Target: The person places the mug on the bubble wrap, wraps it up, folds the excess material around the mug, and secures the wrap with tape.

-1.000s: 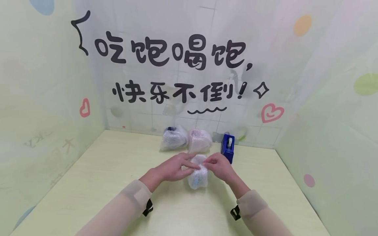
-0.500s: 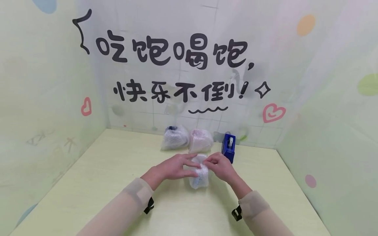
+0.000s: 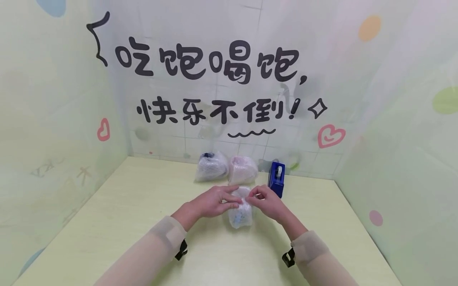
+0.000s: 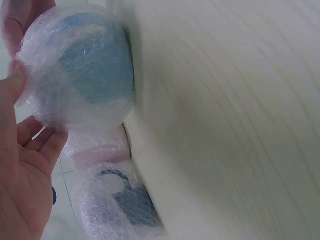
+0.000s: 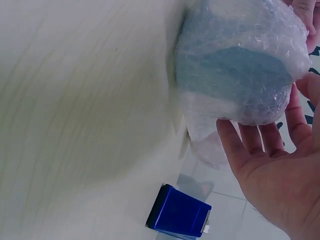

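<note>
A light-blue cup in bubble wrap stands on the table between the two hands. My left hand holds it from the left, thumb on the top of the wrap and fingers against the side. From the right, my right hand pinches the bubble wrap at the top with thumb and index finger. In the right wrist view its other fingers lie along the side of the wrapped cup. The blue shows through the clear layers in the left wrist view too. Fingers partly hide the top of the wrap.
Behind the hands stand a wrapped pink item and a wrapped dark mug, side by side. A blue tape dispenser stands beyond the right hand. Printed panels close off the pale table at the back and sides.
My left thumb has drawn in toward the fingers on the wrap after spreading a little. The right hand keeps its pinch, and the wrapped cup stays about where it was.
</note>
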A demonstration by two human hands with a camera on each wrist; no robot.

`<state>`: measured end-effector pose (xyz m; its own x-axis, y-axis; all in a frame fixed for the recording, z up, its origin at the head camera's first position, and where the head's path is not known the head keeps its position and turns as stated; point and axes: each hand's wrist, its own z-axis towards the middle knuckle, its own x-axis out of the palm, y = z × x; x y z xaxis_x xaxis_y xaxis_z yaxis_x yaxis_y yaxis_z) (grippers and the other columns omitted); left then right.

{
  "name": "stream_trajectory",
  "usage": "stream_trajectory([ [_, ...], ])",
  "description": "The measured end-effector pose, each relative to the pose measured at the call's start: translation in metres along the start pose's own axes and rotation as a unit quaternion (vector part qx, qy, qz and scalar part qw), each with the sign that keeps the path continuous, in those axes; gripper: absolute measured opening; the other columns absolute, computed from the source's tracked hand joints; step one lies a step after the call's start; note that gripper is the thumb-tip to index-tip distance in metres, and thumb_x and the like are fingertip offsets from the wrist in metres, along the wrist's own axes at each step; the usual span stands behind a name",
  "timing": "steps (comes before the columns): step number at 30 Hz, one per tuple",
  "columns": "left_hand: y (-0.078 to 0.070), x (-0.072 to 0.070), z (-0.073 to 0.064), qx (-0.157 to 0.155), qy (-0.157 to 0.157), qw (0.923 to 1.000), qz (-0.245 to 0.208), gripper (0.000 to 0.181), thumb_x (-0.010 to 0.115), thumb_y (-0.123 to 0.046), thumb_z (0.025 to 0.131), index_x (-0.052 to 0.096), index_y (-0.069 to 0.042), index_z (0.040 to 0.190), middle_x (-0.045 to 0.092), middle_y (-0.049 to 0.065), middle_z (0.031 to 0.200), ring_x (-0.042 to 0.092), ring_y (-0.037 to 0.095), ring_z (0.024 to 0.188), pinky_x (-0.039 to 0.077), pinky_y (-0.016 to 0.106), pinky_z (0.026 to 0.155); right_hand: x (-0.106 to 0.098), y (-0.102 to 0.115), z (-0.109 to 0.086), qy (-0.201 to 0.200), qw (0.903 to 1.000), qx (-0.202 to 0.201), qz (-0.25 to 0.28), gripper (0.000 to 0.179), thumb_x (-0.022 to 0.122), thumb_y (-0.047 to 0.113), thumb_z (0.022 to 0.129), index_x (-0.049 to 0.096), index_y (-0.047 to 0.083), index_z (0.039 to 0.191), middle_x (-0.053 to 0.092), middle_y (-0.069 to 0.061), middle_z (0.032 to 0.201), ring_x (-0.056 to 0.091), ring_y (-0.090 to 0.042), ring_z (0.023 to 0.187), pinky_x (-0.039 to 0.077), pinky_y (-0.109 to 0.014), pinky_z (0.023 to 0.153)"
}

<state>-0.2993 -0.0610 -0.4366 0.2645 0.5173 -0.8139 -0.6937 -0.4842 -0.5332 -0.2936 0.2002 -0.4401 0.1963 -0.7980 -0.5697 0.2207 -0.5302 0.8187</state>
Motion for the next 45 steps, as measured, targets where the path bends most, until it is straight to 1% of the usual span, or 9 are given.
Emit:
stream_trajectory([
  [7,0.004,0.004,-0.002,0.014,-0.016,0.9998,0.002,0.027,0.070,-0.023,0.109,0.082,-0.018,0.132,0.053,0.023,0.165,0.058,0.042,0.149,0.047,0.056,0.125,-0.013,-0.005,0.005,0.019,0.9998,-0.002,0.009,0.022,0.077,0.029,0.104,0.078,0.008,0.112,0.076,-0.010,0.121,0.074,-0.025,0.112,0.060,-0.038,0.090],
  [10,0.005,0.006,-0.003,0.021,-0.026,0.9994,0.002,0.025,0.071,-0.022,0.108,0.083,-0.017,0.129,0.055,0.024,0.163,0.058,0.043,0.149,0.046,0.057,0.125,-0.030,-0.008,0.013,-0.023,0.9997,0.009,-0.006,0.029,0.072,0.030,0.107,0.077,0.004,0.117,0.079,-0.013,0.116,0.073,-0.027,0.108,0.060,-0.037,0.089],
  [15,0.002,0.007,-0.004,0.017,-0.035,0.9992,0.001,0.024,0.071,-0.021,0.107,0.084,-0.017,0.128,0.057,0.023,0.162,0.057,0.042,0.150,0.046,0.056,0.126,-0.067,-0.028,0.030,-0.121,0.9872,0.085,-0.061,0.038,0.062,0.036,0.111,0.074,0.001,0.122,0.075,-0.019,0.121,0.068,-0.032,0.108,0.057,-0.039,0.089],
  [19,0.001,0.007,-0.005,0.018,-0.040,0.9990,0.003,0.024,0.071,-0.021,0.107,0.084,-0.016,0.127,0.057,0.024,0.161,0.058,0.043,0.149,0.047,0.057,0.125,-0.085,-0.048,0.036,-0.136,0.9781,0.137,-0.078,0.046,0.057,0.035,0.113,0.069,-0.006,0.130,0.070,-0.027,0.133,0.065,-0.041,0.121,0.056,-0.054,0.103],
  [26,0.000,0.008,-0.004,0.022,-0.043,0.9988,0.010,0.024,0.071,-0.022,0.108,0.084,-0.017,0.127,0.057,0.023,0.162,0.059,0.043,0.148,0.048,0.057,0.124,-0.082,-0.064,0.042,-0.108,0.9709,0.208,-0.047,0.062,0.052,0.042,0.113,0.058,-0.012,0.145,0.059,-0.034,0.151,0.062,-0.043,0.129,0.052,-0.060,0.113],
  [33,0.002,0.011,-0.005,0.022,-0.047,0.9986,0.007,0.024,0.071,-0.022,0.108,0.084,-0.017,0.127,0.057,0.023,0.162,0.060,0.043,0.147,0.048,0.057,0.124,-0.070,-0.067,0.047,-0.135,0.9613,0.239,0.026,0.065,0.055,0.036,0.112,0.051,-0.013,0.153,0.052,-0.035,0.159,0.054,-0.047,0.144,0.045,-0.060,0.125],
  [36,0.003,0.011,-0.005,0.021,-0.048,0.9986,0.005,0.023,0.071,-0.022,0.108,0.084,-0.016,0.126,0.057,0.023,0.162,0.059,0.043,0.148,0.048,0.057,0.123,-0.067,-0.065,0.048,-0.144,0.9578,0.245,0.043,0.061,0.054,0.034,0.112,0.052,-0.012,0.153,0.050,-0.034,0.161,0.050,-0.047,0.149,0.042,-0.060,0.127],
  [42,0.004,0.011,-0.005,0.019,-0.048,0.9987,0.002,0.024,0.072,-0.021,0.107,0.084,-0.016,0.127,0.056,0.024,0.162,0.058,0.043,0.149,0.048,0.057,0.124,-0.068,-0.056,0.052,-0.165,0.9588,0.229,0.034,0.045,0.051,0.031,0.113,0.066,-0.005,0.136,0.063,-0.027,0.148,0.055,-0.039,0.136,0.044,-0.057,0.122],
  [45,0.005,0.011,-0.005,0.024,-0.054,0.9982,0.008,0.023,0.072,-0.021,0.107,0.084,-0.016,0.126,0.058,0.023,0.161,0.059,0.043,0.149,0.049,0.056,0.123,-0.071,-0.051,0.056,-0.164,0.9623,0.214,0.036,0.044,0.051,0.028,0.112,0.067,-0.007,0.135,0.061,-0.030,0.150,0.052,-0.045,0.146,0.040,-0.059,0.127],
])
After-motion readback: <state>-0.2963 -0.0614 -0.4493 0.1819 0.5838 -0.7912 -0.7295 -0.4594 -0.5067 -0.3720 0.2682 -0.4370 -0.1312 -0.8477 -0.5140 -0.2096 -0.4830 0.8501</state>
